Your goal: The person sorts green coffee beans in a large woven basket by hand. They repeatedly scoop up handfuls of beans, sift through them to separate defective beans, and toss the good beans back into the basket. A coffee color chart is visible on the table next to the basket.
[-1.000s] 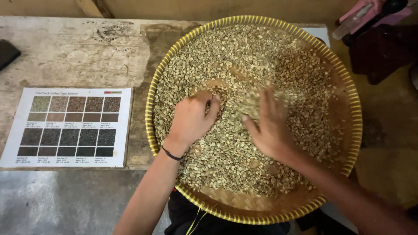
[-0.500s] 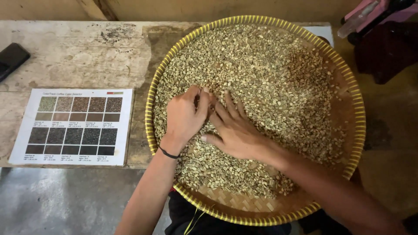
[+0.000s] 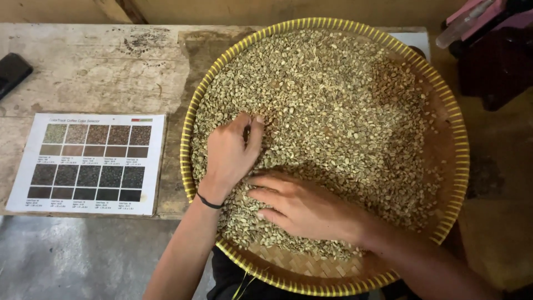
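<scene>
Resting on pale beans (image 3: 333, 111) in a round woven tray (image 3: 458, 166) on the table (image 3: 83, 66), left hand (image 3: 230, 153) curled, fingertips pinching beans, right hand (image 3: 302, 208) flat, fingers spread and pointing left, colour chart (image 3: 89, 162) beside the tray

Soft, even daylight fills the view, moderately bright, with no hard glare anywhere. The pale green beans (image 3: 333, 111) heaped in the round woven yellow-rimmed tray (image 3: 461, 166) are sharply in focus at centre. Faint shadows lie under the left hand (image 3: 227, 155) and the right hand (image 3: 302, 208) (both slightly soft-edged). The dark corner at upper right is dim and murky, and the worn wooden tabletop (image 3: 83, 66) bows slightly toward the edges.
</scene>
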